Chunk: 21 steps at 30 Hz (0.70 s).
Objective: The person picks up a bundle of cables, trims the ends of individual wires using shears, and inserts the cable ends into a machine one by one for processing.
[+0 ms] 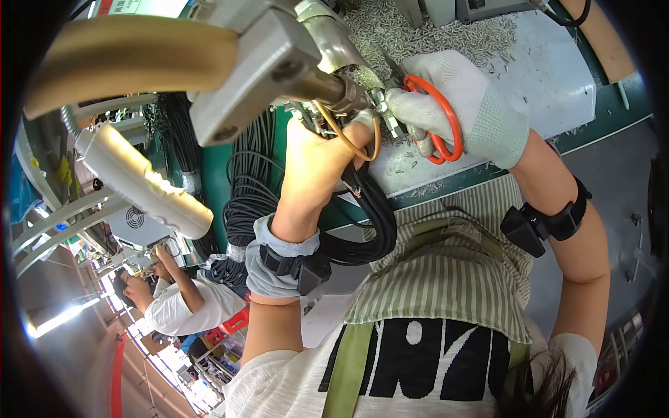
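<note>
My left hand (313,157), its thumb tip covered in white, is closed at the machine head, with a bundle of black cables (380,230) hanging from its grip. A thin amber loop (377,143) curves past its thumb. Just to the right, my right hand (463,101) in a white knitted glove is closed around scissors with red loop handles (456,125). A dark pointed blade sticks up beyond its fingers. Those fingertips are beside a small shiny metal part (387,111) of the machine. The machine head hides the left fingertips and the cable ends.
Many small metal pieces (432,38) are heaped on a white board (557,76) on the green bench. The machine's grey metal block (247,80) overhangs from the left, near a tubular lamp (143,181). More black cables (251,174) lie left. A co-worker (188,299) sits farther left.
</note>
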Motion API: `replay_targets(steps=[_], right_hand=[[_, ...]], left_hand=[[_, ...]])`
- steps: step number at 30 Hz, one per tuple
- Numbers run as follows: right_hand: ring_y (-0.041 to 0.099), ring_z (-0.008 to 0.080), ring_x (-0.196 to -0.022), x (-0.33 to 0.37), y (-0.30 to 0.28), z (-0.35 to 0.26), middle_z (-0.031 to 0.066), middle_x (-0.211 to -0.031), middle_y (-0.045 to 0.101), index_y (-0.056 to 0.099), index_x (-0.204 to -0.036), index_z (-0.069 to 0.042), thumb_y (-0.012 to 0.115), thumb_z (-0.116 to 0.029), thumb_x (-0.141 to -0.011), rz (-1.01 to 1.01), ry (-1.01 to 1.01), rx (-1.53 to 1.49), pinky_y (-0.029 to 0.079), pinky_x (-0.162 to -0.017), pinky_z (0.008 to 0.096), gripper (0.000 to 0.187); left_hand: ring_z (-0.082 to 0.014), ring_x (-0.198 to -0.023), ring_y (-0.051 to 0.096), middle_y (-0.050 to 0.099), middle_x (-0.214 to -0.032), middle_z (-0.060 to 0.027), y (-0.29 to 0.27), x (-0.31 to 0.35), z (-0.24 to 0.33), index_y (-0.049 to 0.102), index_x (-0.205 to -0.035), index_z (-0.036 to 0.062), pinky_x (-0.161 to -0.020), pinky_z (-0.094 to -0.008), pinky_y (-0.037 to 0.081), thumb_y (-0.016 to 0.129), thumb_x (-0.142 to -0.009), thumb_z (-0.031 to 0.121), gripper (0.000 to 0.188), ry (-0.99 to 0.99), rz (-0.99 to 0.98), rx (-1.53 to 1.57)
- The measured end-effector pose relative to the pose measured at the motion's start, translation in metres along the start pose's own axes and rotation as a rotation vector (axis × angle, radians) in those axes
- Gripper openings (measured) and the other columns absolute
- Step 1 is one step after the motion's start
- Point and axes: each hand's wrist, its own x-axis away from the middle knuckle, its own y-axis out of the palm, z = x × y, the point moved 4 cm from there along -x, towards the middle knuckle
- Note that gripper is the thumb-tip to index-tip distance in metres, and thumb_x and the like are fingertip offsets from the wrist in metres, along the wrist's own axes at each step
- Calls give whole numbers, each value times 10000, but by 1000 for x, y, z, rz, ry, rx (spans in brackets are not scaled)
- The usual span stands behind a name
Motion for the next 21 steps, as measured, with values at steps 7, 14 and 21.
replay_targets(steps=[7,14,21], right_hand=[[521,135,-490,104,-54,8,48,-576,524,562,-904,12,543,-157,-884,307,302,89,416,-478,245,171],[561,165,-527,114,65,-27,76,-622,532,609,-984,-67,620,-119,-726,-47,-512,608,425,-468,296,263],[505,136,-476,104,104,-24,-25,-570,462,609,-959,-101,619,-197,-700,-88,-846,1091,401,-435,273,276]], left_hand=[[-135,-618,569,603,-786,-84,-9,43,-5,541,-966,-14,-544,-247,470,520,-911,52,88,80,276,515],[-136,-641,561,596,-775,-68,12,71,-10,545,-945,-2,-542,-261,461,533,-919,86,93,-22,238,626],[-130,-644,560,597,-769,-61,17,84,-11,553,-937,3,-546,-262,455,547,-908,108,109,-157,84,602]])
